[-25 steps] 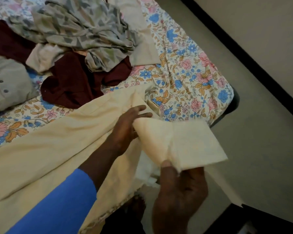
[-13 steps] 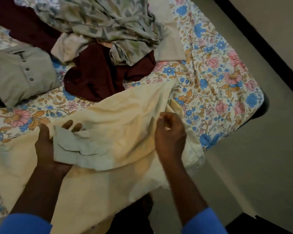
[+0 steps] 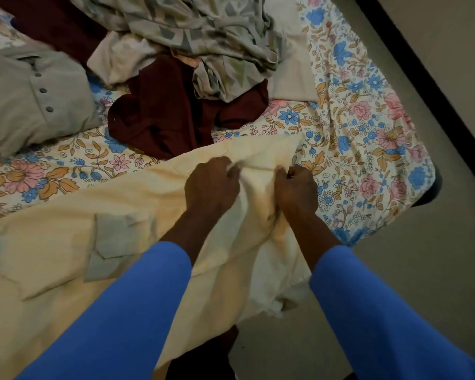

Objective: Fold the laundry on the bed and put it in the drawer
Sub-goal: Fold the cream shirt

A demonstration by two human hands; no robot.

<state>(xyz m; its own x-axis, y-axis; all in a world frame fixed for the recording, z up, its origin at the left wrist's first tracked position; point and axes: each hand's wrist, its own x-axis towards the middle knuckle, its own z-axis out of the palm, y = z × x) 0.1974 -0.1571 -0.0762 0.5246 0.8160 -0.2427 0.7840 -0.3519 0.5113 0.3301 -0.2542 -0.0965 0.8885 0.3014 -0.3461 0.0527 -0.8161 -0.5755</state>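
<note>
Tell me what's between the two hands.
In the head view, only a pinched-up ridge of the cream garment lies between the left hand and the right hand; both grip it.

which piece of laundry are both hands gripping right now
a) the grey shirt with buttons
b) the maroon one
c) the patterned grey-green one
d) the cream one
d: the left hand and the right hand both have their fingers curled into the cream garment near its far edge.
</note>
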